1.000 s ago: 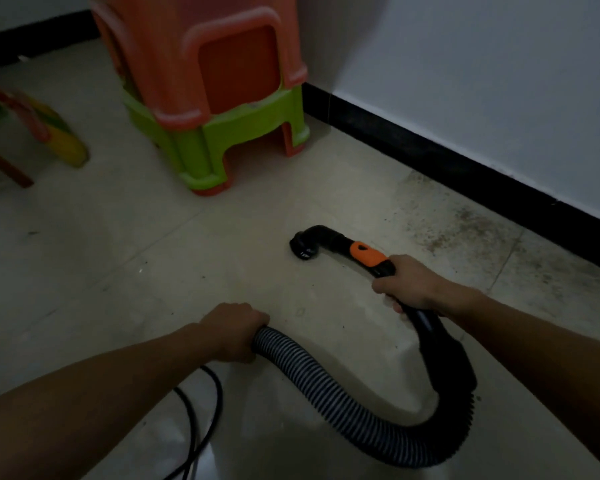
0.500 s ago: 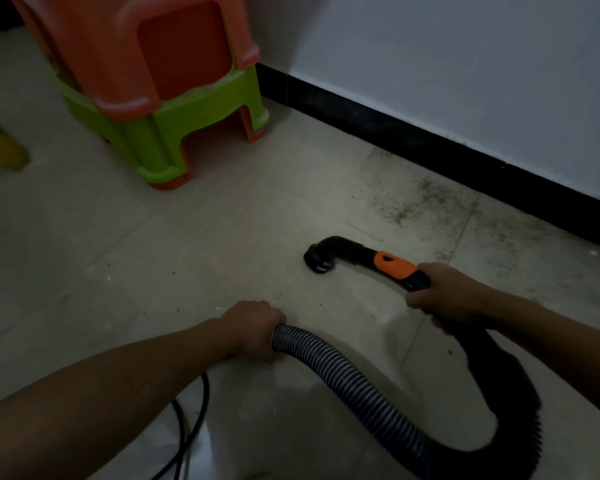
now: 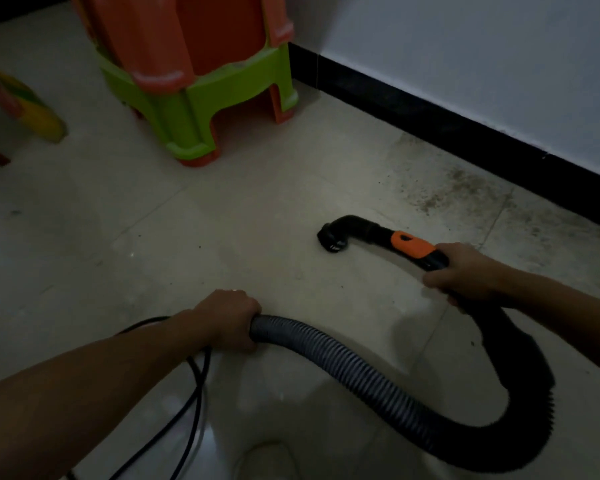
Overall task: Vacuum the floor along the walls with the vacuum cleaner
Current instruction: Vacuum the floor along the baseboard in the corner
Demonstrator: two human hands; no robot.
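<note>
Gripping the ribbed grey hose [image 3: 343, 362] in my left hand [image 3: 231, 318], my right hand [image 3: 459, 271] clasps the black wand [image 3: 371, 232] behind its orange collar [image 3: 411, 245], nozzle [image 3: 331, 237] down on tile.

Stacked stools [image 3: 201, 81] stand far left beside the wall [image 3: 465, 64]; the nozzle [image 3: 333, 237] rests on the floor [image 3: 153, 237] right of centre, hose [image 3: 361, 368] looping nearer.

Two hands [image 3: 231, 318] [image 3: 459, 271], one hose [image 3: 361, 368], stacked stools [image 3: 201, 64].
</note>
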